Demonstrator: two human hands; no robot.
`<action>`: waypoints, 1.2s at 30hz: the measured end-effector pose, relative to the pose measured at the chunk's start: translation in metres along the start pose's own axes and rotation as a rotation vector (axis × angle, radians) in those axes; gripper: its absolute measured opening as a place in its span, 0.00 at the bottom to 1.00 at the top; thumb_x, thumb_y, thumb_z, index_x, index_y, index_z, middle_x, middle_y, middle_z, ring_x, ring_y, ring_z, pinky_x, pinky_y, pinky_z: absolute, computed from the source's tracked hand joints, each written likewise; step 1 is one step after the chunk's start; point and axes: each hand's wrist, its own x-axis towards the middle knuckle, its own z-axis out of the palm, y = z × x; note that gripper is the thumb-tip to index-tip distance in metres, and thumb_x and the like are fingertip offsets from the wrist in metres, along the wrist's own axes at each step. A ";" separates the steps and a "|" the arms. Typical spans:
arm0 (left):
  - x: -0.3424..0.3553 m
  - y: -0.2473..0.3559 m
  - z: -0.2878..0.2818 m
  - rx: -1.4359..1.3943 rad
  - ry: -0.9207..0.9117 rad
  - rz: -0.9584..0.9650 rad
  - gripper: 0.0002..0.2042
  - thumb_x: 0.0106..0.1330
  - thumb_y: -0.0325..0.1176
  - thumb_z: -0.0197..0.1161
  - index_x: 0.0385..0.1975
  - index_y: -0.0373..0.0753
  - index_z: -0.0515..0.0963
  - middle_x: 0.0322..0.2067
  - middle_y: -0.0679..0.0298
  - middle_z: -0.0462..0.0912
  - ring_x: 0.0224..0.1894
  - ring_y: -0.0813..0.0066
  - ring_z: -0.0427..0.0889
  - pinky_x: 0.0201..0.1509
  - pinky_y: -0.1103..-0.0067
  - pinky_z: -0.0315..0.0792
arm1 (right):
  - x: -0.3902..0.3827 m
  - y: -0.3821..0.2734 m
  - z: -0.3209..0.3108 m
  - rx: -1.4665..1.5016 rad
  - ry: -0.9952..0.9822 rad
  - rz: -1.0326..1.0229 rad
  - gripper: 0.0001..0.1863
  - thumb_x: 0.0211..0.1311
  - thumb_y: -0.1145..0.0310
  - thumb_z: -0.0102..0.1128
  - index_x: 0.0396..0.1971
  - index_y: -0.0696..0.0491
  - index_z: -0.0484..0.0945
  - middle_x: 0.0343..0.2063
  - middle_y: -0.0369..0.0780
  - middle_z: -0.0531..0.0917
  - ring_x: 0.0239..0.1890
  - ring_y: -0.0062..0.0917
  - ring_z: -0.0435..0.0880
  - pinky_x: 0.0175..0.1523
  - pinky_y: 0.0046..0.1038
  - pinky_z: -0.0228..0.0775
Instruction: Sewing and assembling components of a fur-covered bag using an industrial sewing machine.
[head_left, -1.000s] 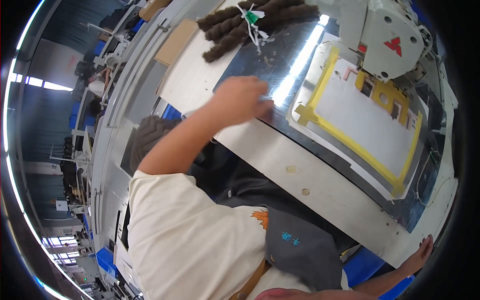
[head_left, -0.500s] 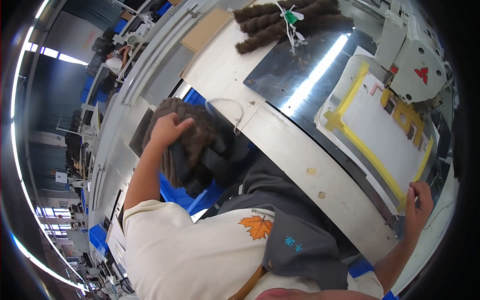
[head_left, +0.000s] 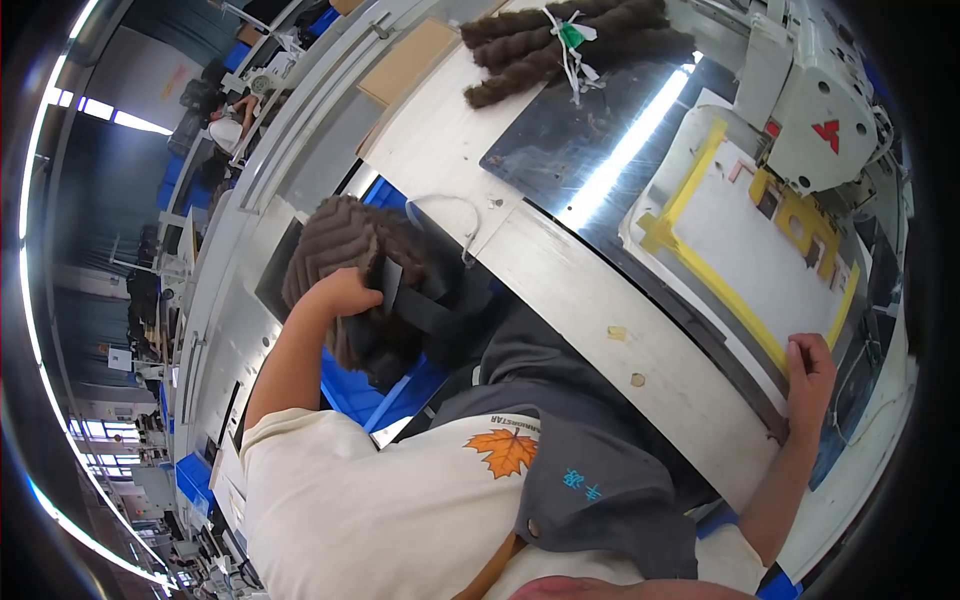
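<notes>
My left hand [head_left: 345, 292] is closed at a heap of brown, ridged plush pieces [head_left: 335, 235]. A dark flat strip [head_left: 392, 282] stands up at its fingertips, seemingly pinched there. More black strips [head_left: 440, 300] hang beside the plush, over a blue bin [head_left: 365, 400]. On the right, my right hand [head_left: 812, 372] has its fingers curled at the near corner of a flat template board [head_left: 755, 240] edged with yellow tape. White sheeting and yellow cut-out shapes [head_left: 795, 225] lie on the board. The undersides of the right fingers are hidden.
A white sewing machine head [head_left: 830, 120] overhangs the board's far end. Brown plush rolls [head_left: 560, 50] tied with white strips lie on the far worktop, near a shiny dark plate [head_left: 590, 140]. The worktop edge [head_left: 620, 340] runs before my lap. Another person [head_left: 228, 125] sits far left.
My left hand has slid lower on the plush heap and closed at the dark strip, which now stands up. My right hand has shifted inward over the board's near corner.
</notes>
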 end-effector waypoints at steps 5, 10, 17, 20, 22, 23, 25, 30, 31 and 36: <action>0.003 0.001 0.006 -0.092 -0.109 0.013 0.25 0.52 0.49 0.72 0.32 0.26 0.86 0.31 0.39 0.86 0.38 0.44 0.89 0.46 0.60 0.81 | 0.000 -0.006 -0.003 0.030 -0.007 -0.051 0.03 0.64 0.77 0.62 0.36 0.60 0.81 0.31 0.40 0.82 0.35 0.25 0.81 0.44 0.25 0.72; -0.009 0.022 0.005 0.090 0.059 0.233 0.33 0.51 0.58 0.77 0.42 0.31 0.86 0.40 0.37 0.86 0.47 0.40 0.86 0.53 0.57 0.79 | -0.002 -0.008 -0.010 0.145 -0.044 0.033 0.06 0.64 0.72 0.67 0.37 0.59 0.85 0.33 0.42 0.84 0.35 0.30 0.85 0.41 0.29 0.76; -0.008 0.027 -0.001 0.290 -0.073 0.087 0.26 0.53 0.46 0.79 0.46 0.33 0.85 0.44 0.38 0.86 0.50 0.44 0.86 0.55 0.60 0.79 | -0.004 -0.011 -0.018 0.074 -0.068 -0.034 0.07 0.66 0.70 0.66 0.39 0.57 0.85 0.37 0.42 0.85 0.39 0.33 0.85 0.46 0.30 0.78; -0.012 0.028 -0.006 0.167 -0.138 0.141 0.34 0.64 0.48 0.67 0.63 0.27 0.74 0.52 0.34 0.83 0.59 0.38 0.81 0.62 0.54 0.73 | -0.005 -0.010 -0.018 0.095 -0.091 -0.027 0.08 0.67 0.69 0.65 0.40 0.57 0.85 0.37 0.42 0.85 0.40 0.34 0.84 0.46 0.31 0.77; -0.012 0.031 -0.001 0.199 -0.146 0.077 0.31 0.64 0.43 0.67 0.61 0.25 0.75 0.51 0.35 0.84 0.54 0.37 0.83 0.59 0.54 0.74 | -0.005 -0.010 -0.018 0.082 -0.080 -0.056 0.08 0.67 0.69 0.65 0.40 0.57 0.85 0.37 0.42 0.85 0.40 0.33 0.84 0.46 0.31 0.77; -0.011 0.031 0.003 0.234 -0.157 0.011 0.28 0.65 0.38 0.68 0.59 0.23 0.76 0.51 0.35 0.84 0.50 0.36 0.85 0.56 0.54 0.75 | -0.005 -0.009 -0.018 0.084 -0.077 -0.075 0.08 0.67 0.69 0.65 0.40 0.57 0.85 0.37 0.42 0.85 0.40 0.33 0.84 0.46 0.31 0.77; -0.008 0.027 0.012 0.135 -0.102 0.022 0.25 0.65 0.36 0.67 0.57 0.23 0.77 0.47 0.37 0.85 0.46 0.39 0.85 0.53 0.57 0.77 | -0.005 -0.008 -0.017 0.073 -0.089 -0.044 0.08 0.66 0.69 0.65 0.39 0.57 0.85 0.37 0.42 0.85 0.40 0.33 0.84 0.46 0.31 0.77; 0.004 0.001 0.017 -0.123 -0.197 0.027 0.19 0.66 0.32 0.64 0.53 0.27 0.80 0.43 0.46 0.86 0.43 0.51 0.85 0.49 0.68 0.79 | -0.004 -0.009 -0.016 0.059 -0.083 -0.075 0.07 0.66 0.69 0.65 0.39 0.57 0.85 0.36 0.42 0.85 0.39 0.33 0.84 0.46 0.31 0.77; 0.007 -0.002 0.016 -0.112 -0.189 0.030 0.19 0.65 0.32 0.64 0.53 0.27 0.80 0.43 0.46 0.86 0.43 0.51 0.85 0.50 0.68 0.79 | -0.004 -0.009 -0.016 0.046 -0.079 -0.053 0.07 0.66 0.69 0.65 0.39 0.57 0.86 0.36 0.42 0.85 0.39 0.33 0.84 0.46 0.31 0.77; 0.010 -0.002 0.020 -0.069 -0.111 0.028 0.20 0.63 0.30 0.64 0.54 0.30 0.80 0.46 0.47 0.85 0.47 0.53 0.84 0.52 0.68 0.78 | -0.005 -0.011 -0.017 0.053 -0.082 -0.067 0.08 0.66 0.69 0.65 0.39 0.57 0.86 0.37 0.42 0.85 0.39 0.34 0.84 0.46 0.31 0.77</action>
